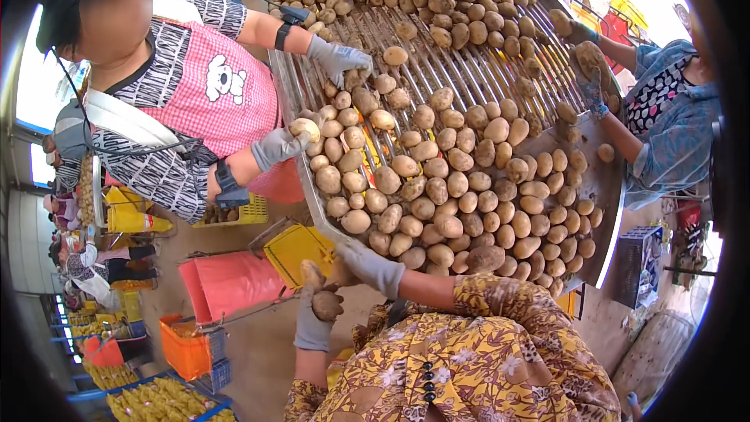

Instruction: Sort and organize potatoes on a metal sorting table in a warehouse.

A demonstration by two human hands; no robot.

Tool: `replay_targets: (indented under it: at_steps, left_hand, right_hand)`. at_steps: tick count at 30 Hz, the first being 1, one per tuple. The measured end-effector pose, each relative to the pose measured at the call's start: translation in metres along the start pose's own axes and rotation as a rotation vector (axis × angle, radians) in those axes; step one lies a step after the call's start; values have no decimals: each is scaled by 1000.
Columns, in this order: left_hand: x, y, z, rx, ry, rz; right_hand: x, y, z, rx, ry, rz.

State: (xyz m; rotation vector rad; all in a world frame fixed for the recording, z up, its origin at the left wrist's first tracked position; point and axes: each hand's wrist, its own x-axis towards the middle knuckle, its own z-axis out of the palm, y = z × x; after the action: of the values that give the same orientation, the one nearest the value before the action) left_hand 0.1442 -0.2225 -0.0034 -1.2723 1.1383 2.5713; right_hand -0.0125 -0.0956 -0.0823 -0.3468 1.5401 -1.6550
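Both my hands wear grey gloves and are beyond the near left corner of a metal sorting table (pixel 318 215). My left hand (pixel 311 330) is closed around potatoes: one dark potato (pixel 326 306) sits at the palm, and a lighter potato (pixel 312 274) sticks up at the fingertips. Just right of it, my right hand (pixel 371 267) curls over another potato (pixel 341 273), its fingers partly hidden. Many loose potatoes (pixel 449 227) cover the table's near end beside my right hand.
A co-worker in a pink checked apron (pixel 230 101) reaches in from the left, holding a potato (pixel 305 130). Another person's gloved hand (pixel 595 94) works at the right edge. Red sacks (pixel 226 285), a yellow sack (pixel 297 256) and an orange crate (pixel 185 348) stand at lower left.
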Motion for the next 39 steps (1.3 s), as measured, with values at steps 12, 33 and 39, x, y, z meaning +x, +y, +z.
replay_targets:
  at_steps: [12, 33, 39]
  left_hand:
    - [45, 7, 27, 693, 392, 580]
    - [227, -49, 438, 2009, -722, 1429]
    - [198, -20, 369, 1389, -709, 930]
  right_hand:
    - [-74, -129, -168, -1022, 617, -563]
    - [-154, -126, -252, -431, 643, -308]
    - [-34, -171, -331, -757, 806, -581]
